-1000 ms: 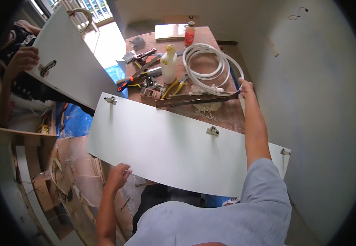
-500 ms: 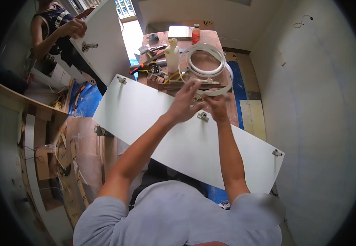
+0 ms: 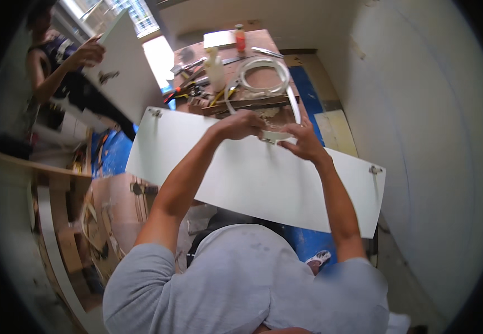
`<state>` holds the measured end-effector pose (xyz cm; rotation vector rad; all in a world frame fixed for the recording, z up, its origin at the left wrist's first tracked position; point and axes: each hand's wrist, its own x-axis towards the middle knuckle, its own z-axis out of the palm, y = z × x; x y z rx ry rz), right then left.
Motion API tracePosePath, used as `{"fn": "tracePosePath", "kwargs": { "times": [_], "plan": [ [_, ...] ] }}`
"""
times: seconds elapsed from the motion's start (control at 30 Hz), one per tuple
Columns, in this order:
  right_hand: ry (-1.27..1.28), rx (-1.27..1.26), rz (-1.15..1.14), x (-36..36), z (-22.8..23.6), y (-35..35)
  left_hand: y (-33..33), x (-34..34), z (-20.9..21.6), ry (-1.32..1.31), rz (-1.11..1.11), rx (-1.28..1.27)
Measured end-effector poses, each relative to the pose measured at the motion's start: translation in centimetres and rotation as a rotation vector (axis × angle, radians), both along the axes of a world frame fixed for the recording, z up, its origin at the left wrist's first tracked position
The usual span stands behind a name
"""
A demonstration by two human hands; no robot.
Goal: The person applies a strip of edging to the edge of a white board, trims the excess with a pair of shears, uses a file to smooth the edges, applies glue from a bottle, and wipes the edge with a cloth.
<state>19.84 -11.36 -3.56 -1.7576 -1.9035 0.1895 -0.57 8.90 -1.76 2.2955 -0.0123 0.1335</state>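
Note:
A white door panel (image 3: 241,178) lies flat in front of me, with cup hinges along its far edge: a left hinge (image 3: 155,113) and a right hinge (image 3: 375,170). On the workbench beyond it rests a coil of white edging strip (image 3: 245,80). One loop of that strip bends toward me over the panel's far edge. My left hand (image 3: 242,124) is closed on the loop's near part. My right hand (image 3: 306,142) pinches the same stretch a short way to the right. The middle hinge is mostly hidden beneath the strip between them.
The workbench (image 3: 258,42) carries a white plastic bottle (image 3: 214,72), a red bottle (image 3: 240,42) and several hand tools. At the far left a co-worker (image 3: 58,67) holds another white door (image 3: 124,61). A wall (image 3: 419,122) rises on the right; blue sheeting (image 3: 305,83) covers some floor.
Both hands have come nearer to me and apart, drawing a strip loop over the panel's far edge. The left hand has closed on it. My view has shifted; the co-worker's door has moved slightly.

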Motion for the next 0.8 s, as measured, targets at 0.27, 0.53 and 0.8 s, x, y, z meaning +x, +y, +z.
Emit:
{"fn": "tracePosePath", "kwargs": {
  "times": [0.27, 0.53, 0.8],
  "plan": [
    [-0.35, -0.053, -0.377, 10.0, 2.2, -2.2, 8.9, -11.6, 1.1, 0.21, 0.15, -0.276],
    [-0.002, -0.53, -0.542, -2.2, 8.5, -15.6, 7.4, -13.9, -4.1, 0.44, 0.264, 0.414],
    [0.247, -0.176, -0.852, -14.3, 7.0, -22.1, -20.3, -1.2, 7.8, 0.024, -0.461, 0.188]
  ]
}}
